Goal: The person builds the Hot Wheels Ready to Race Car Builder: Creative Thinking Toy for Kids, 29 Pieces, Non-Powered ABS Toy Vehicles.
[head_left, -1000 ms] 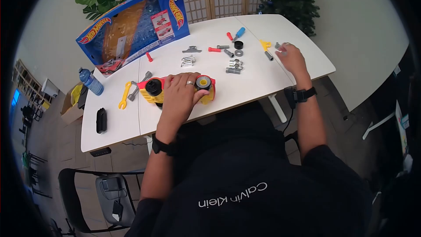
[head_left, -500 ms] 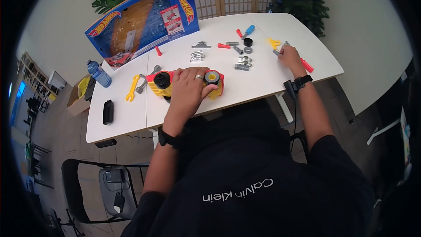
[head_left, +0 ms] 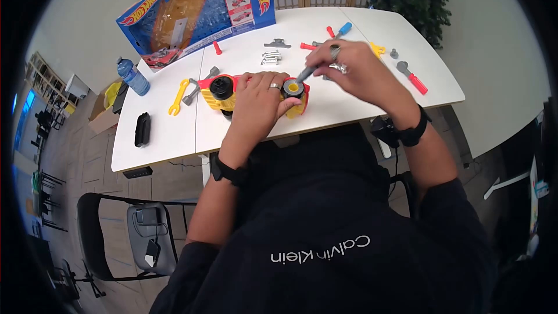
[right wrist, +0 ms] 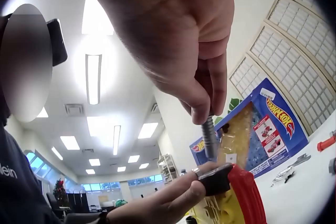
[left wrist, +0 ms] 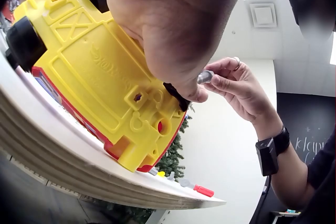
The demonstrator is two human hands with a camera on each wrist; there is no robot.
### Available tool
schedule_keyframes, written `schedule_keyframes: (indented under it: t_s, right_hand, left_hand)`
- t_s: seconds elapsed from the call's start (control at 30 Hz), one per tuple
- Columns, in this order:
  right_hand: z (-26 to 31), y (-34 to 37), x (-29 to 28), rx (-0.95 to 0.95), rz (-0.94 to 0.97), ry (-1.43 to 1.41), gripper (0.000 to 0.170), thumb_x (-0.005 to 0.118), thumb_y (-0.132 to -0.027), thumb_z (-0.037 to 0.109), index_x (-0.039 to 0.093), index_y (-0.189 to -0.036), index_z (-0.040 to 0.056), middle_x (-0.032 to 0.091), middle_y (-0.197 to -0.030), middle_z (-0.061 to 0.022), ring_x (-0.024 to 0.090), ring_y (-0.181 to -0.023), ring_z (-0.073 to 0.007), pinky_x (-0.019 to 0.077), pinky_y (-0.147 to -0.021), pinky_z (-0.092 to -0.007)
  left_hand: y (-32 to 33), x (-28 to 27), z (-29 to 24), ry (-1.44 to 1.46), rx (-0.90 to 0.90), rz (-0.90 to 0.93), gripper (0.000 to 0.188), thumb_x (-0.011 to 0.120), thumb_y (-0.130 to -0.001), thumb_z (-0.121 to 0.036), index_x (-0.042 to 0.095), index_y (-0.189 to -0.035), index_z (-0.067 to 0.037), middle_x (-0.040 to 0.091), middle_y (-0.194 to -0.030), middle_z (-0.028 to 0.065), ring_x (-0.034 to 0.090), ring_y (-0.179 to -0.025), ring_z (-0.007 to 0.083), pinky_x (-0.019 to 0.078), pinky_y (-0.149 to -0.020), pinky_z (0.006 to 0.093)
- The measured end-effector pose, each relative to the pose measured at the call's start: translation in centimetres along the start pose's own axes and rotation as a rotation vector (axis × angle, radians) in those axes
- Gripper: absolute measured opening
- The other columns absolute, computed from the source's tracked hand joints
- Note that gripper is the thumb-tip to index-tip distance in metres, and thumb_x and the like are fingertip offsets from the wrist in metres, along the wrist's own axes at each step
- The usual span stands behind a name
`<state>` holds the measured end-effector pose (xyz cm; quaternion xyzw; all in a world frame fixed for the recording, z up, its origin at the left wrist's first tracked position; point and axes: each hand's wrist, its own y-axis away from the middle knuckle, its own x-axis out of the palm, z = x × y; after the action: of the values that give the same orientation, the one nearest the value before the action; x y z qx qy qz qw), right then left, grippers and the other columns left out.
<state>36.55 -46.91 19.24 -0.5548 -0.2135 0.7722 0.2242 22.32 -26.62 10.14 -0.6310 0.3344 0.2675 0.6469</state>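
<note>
A yellow-and-red toy car lies on its side near the table's front edge. My left hand grips it from above, thumb beside the wheel, which has a grey rim and yellow centre. Another black wheel shows at the car's left end. Between thumb and fingers, my right hand pinches a grey threaded bolt. Its lower end points down close over the wheel at the right end. Part of the car's upper side is hidden under my left hand.
Behind the car stands a blue toy box. A yellow wrench, water bottle and black case are to the left. Rightward lie a red-handled tool and a small grey bolt. Silver pieces sit behind the car.
My right hand has reached to small parts at the table's right side, taken up the grey bolt and brought it left over the wheel. My left hand stays on the toy car.
</note>
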Motion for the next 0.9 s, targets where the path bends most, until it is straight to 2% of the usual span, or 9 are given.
schedule_keyframes:
  t_s: [0.07, 0.23, 0.4, 0.5, 0.57, 0.67, 0.73, 0.8, 0.9]
  right_hand:
    - [-0.8, -0.5, 1.2, -0.075, 0.047, 0.036, 0.021, 0.076, -0.088, -0.006, 0.075, -0.108, 0.0008, 0.078, -0.106, -0.0138, 0.077, -0.1, -0.0292, 0.0625, -0.087, -0.0378]
    - [-0.2, -1.4, 1.7, 0.026, 0.104, -0.081, 0.027, 0.068, -0.088, -0.014, 0.076, -0.111, -0.001, 0.078, -0.108, -0.0162, 0.077, -0.101, -0.0314, 0.0636, -0.091, -0.0359]
    - [-1.3, -1.6, 3.5, -0.029, 0.165, -0.013, 0.026, 0.063, -0.091, -0.011, 0.078, -0.109, 0.0006, 0.077, -0.106, -0.0174, 0.076, -0.093, -0.0328, 0.0606, -0.091, -0.0386]
    - [-0.8, -2.1, 3.6, -0.213, 0.133, 0.134, 0.013, 0.067, -0.098, 0.007, 0.079, -0.098, 0.0007, 0.076, -0.09, -0.0163, 0.072, -0.081, -0.0352, 0.0583, -0.081, -0.0412]
    - [1.1, -2.7, 2.0, -0.03, 0.287, 0.62, 0.034, 0.068, -0.101, 0.032, 0.077, -0.086, 0.0026, 0.07, -0.074, -0.014, 0.067, -0.072, -0.0363, 0.0547, -0.072, -0.0422]
    - [0.9, -2.9, 2.6, 0.174, 0.107, 0.525, 0.055, 0.061, -0.103, 0.046, 0.073, -0.069, 0.0046, 0.065, -0.062, -0.0142, 0.07, -0.073, -0.0372, 0.0561, -0.075, -0.0431]
    - [0.4, -2.7, 2.7, 0.241, 0.128, 0.437, 0.048, 0.063, -0.102, 0.043, 0.075, -0.074, 0.0054, 0.068, -0.068, -0.0138, 0.071, -0.078, -0.037, 0.0559, -0.081, -0.0444]
    - [-1.8, -1.9, 4.1, -0.138, -0.065, 0.104, 0.044, 0.064, -0.101, 0.04, 0.076, -0.077, 0.0056, 0.07, -0.073, -0.0129, 0.072, -0.083, -0.0355, 0.0556, -0.083, -0.0451]
    - [-1.8, -1.6, 4.8, -0.2, 0.043, -0.043, 0.036, 0.069, -0.099, 0.035, 0.073, -0.083, 0.0029, 0.07, -0.082, -0.013, 0.067, -0.085, -0.035, 0.053, -0.085, -0.0433]
  left_hand:
    - [0.0, 0.0, 0.1, 0.001, 0.004, -0.003, 0.058, 0.062, -0.097, -0.057, 0.064, -0.13, -0.009, 0.069, -0.121, 0.0101, 0.062, -0.119, 0.0298, 0.0391, -0.106, 0.0481]
    - [0.1, 0.0, 0.1, 0.013, 0.002, -0.009, 0.058, 0.063, -0.097, -0.055, 0.064, -0.129, -0.007, 0.068, -0.121, 0.0098, 0.061, -0.119, 0.0293, 0.0387, -0.106, 0.0487]
    - [0.2, 0.3, 0.3, 0.001, 0.013, -0.012, 0.059, 0.064, -0.097, -0.054, 0.064, -0.126, -0.003, 0.068, -0.122, 0.0108, 0.061, -0.118, 0.03, 0.0391, -0.106, 0.0487]
    - [0.2, 0.2, 0.3, -0.002, 0.005, 0.013, 0.059, 0.064, -0.097, -0.054, 0.064, -0.127, -0.003, 0.068, -0.122, 0.0108, 0.061, -0.118, 0.0299, 0.0391, -0.106, 0.0486]
    - [0.1, 0.1, 0.2, -0.02, 0.007, -0.005, 0.058, 0.063, -0.097, -0.054, 0.064, -0.127, -0.004, 0.068, -0.121, 0.0103, 0.061, -0.118, 0.0295, 0.0392, -0.106, 0.0485]
    - [0.2, 0.2, 0.2, -0.022, 0.011, -0.028, 0.058, 0.064, -0.097, -0.054, 0.064, -0.128, -0.006, 0.068, -0.12, 0.0096, 0.061, -0.118, 0.0291, 0.0392, -0.106, 0.0485]
    - [0.1, 0.3, 0.2, -0.007, 0.014, -0.036, 0.058, 0.064, -0.097, -0.054, 0.064, -0.129, -0.006, 0.068, -0.119, 0.0094, 0.061, -0.117, 0.0289, 0.0393, -0.106, 0.0485]
    - [0.0, 0.2, 0.2, 0.022, 0.016, -0.044, 0.058, 0.064, -0.097, -0.054, 0.064, -0.128, -0.006, 0.068, -0.118, 0.0091, 0.061, -0.117, 0.029, 0.0392, -0.106, 0.0488]
    - [0.1, 0.1, 0.3, -0.012, 0.0, 0.034, 0.057, 0.064, -0.097, -0.054, 0.065, -0.129, -0.006, 0.068, -0.119, 0.0094, 0.061, -0.118, 0.0296, 0.0391, -0.107, 0.0494]
